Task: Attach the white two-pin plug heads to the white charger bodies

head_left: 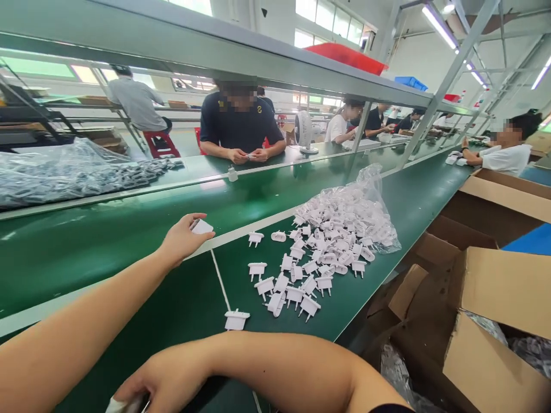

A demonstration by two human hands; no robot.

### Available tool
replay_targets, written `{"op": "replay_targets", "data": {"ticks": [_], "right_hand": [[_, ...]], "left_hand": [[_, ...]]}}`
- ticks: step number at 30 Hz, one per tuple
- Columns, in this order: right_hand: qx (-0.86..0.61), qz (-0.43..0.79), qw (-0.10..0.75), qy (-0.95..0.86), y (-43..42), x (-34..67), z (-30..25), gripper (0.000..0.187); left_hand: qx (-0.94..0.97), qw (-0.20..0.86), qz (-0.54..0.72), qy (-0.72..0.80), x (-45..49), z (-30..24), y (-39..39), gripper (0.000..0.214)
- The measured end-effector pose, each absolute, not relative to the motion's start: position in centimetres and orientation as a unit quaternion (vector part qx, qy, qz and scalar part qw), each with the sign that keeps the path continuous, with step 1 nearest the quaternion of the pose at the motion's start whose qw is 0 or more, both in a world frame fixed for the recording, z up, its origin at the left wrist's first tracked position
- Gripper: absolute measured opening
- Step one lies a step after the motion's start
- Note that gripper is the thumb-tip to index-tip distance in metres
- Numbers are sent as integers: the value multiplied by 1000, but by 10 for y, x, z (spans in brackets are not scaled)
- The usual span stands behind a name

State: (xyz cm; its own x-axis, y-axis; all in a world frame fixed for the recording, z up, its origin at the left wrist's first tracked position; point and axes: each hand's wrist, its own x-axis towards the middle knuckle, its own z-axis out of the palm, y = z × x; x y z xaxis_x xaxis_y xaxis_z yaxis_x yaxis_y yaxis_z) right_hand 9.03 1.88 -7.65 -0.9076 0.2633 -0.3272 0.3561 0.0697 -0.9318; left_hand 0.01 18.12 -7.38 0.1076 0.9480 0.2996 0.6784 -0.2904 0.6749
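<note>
My left hand (183, 240) reaches out over the green conveyor belt (107, 246) and pinches a white plastic plug part (202, 227) at the belt's white edge strip. My right hand (161, 383) lies low at the bottom edge, its forearm crossing in from the right. Its fingers are curled on something white (121, 405) that I cannot make out. A single white plug part (236, 320) lies just beyond my right forearm. Several more plug parts (297, 281) are scattered on the bench, spilling from a clear plastic bag (353, 215).
Open cardboard boxes (495, 321) stand at the right, below the bench. Across the belt a seated person (239, 129) handles small parts. A bag of grey parts (69, 172) lies far left, a small fan (305, 133) beyond. Other workers sit further along.
</note>
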Motion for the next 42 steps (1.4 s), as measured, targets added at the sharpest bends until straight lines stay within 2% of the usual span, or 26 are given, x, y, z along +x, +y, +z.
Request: {"op": "replay_targets", "data": {"ticks": [2,4,7,9,11,14,18,20,24,28,30,32,34,38,42], "right_hand": [[245,-619,14,747,20,100,-68,29],[269,-613,-56,741,17,111,-64,27],[287,-704,-216,613,9,124,-63,37],[258,-752,-276,540,3,129,-62,48],[239,-782,-297,493,-2,131,-60,51],[227,-801,-281,478,-13,132,-52,45],[233,-789,-275,498,-22,131,-45,35],[251,-768,-294,510,-22,131,-46,34],[314,-677,-364,557,-16,131,-57,28],[361,-584,-421,593,-16,132,-65,52],[381,-522,-432,629,-19,133,-64,46],[375,-423,-440,698,-23,134,-61,30],[334,-318,-427,778,-26,134,-57,27],[257,-166,-345,887,-30,133,-59,37],[257,-83,-311,911,-31,128,-67,23]], "left_hand": [[723,212,340,563,-24,-67,143,60],[713,233,324,577,-49,-66,102,64],[678,244,327,611,-80,-77,42,67],[656,251,338,627,-92,-91,8,68],[648,257,348,627,-96,-105,-20,65],[676,278,363,578,-91,-121,-48,59],[688,296,406,524,-84,-126,-60,68],[676,279,415,542,-86,-124,-59,59],[683,305,376,546,-91,-120,-58,40],[690,299,398,525,-89,-119,-62,38],[697,292,401,517,-88,-121,-63,36],[711,287,399,502,-86,-122,-63,33],[721,285,400,488,-85,-124,-63,32],[725,286,409,474,-84,-124,-62,29],[728,279,415,469,-84,-125,-61,24]]}}
